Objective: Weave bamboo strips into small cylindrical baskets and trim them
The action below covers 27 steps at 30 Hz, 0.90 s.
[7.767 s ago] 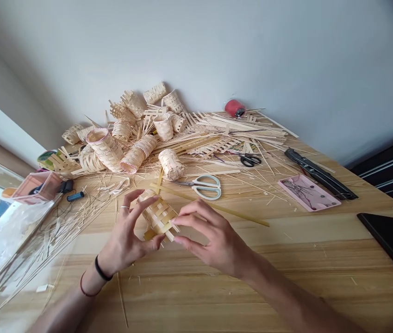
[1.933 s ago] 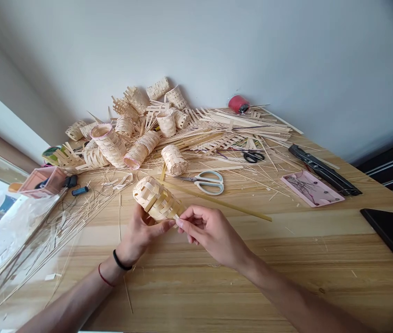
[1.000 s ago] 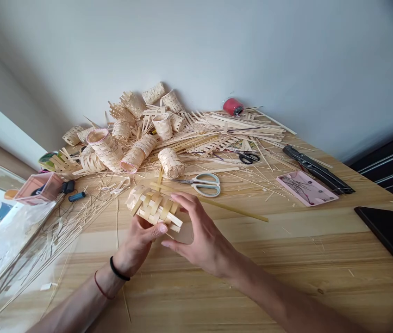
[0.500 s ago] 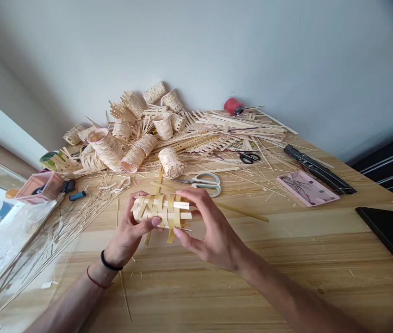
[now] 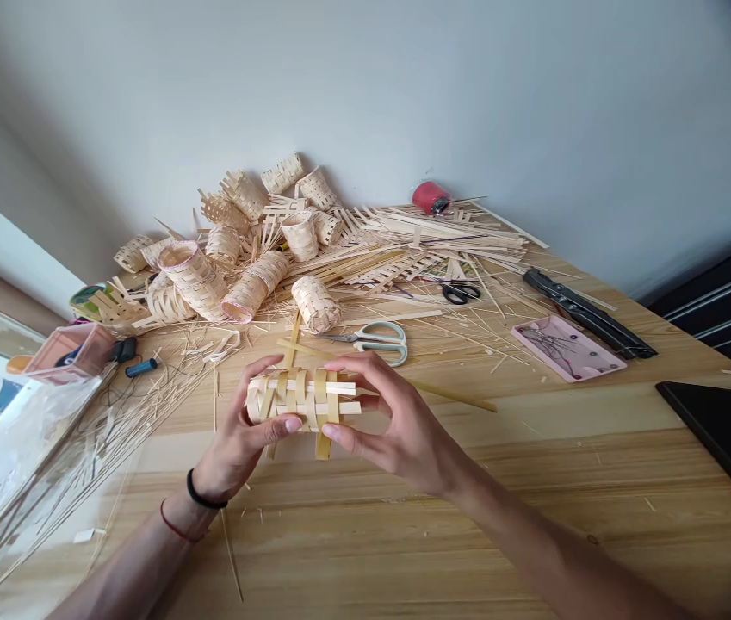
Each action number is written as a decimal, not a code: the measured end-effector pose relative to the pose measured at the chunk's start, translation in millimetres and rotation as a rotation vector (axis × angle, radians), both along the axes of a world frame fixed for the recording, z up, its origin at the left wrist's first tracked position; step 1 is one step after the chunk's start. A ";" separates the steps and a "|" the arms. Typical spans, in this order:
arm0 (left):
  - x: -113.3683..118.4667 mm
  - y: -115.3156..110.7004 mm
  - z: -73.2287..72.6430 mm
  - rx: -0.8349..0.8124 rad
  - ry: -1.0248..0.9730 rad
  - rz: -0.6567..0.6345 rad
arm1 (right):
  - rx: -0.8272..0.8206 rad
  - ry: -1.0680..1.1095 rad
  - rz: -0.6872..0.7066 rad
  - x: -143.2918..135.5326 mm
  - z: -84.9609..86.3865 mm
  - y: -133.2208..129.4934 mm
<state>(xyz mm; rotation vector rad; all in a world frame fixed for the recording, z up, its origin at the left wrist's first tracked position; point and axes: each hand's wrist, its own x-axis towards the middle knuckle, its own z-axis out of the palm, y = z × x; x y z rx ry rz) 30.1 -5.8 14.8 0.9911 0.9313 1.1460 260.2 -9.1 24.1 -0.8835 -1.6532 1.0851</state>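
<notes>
A small woven cylinder (image 5: 300, 398) of pale and yellowish strips lies sideways between my hands, its loose strip ends pointing right. My left hand (image 5: 245, 426) grips its left part, thumb on the near side. My right hand (image 5: 391, 422) holds the right end, thumb and fingers around the last yellow band. One yellow strip end hangs below that band. Behind it, scissors with white-green handles (image 5: 383, 343) and a finished-looking pale woven cylinder (image 5: 316, 304) rest on the table.
Several woven cylinders (image 5: 194, 280) and many loose strips (image 5: 449, 237) are heaped at the back. Black scissors (image 5: 461, 293), a red spool (image 5: 430, 197), a pink tray (image 5: 568, 348) and a black tool (image 5: 588, 312) lie rightward. A pink box (image 5: 71, 353) stands left.
The woven cylinder has turned slightly in my hands, and its hanging yellow strip end now points straighter down. The whole view has shifted a little.
</notes>
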 end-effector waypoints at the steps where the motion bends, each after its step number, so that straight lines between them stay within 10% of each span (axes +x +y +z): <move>1: -0.5 0.1 -0.1 -0.008 0.008 -0.003 | -0.014 0.014 0.002 -0.3 -0.6 0.2; 27: -10.4 -1.6 -11.6 0.187 0.158 -0.021 | -0.025 0.116 0.023 1.8 -6.3 2.1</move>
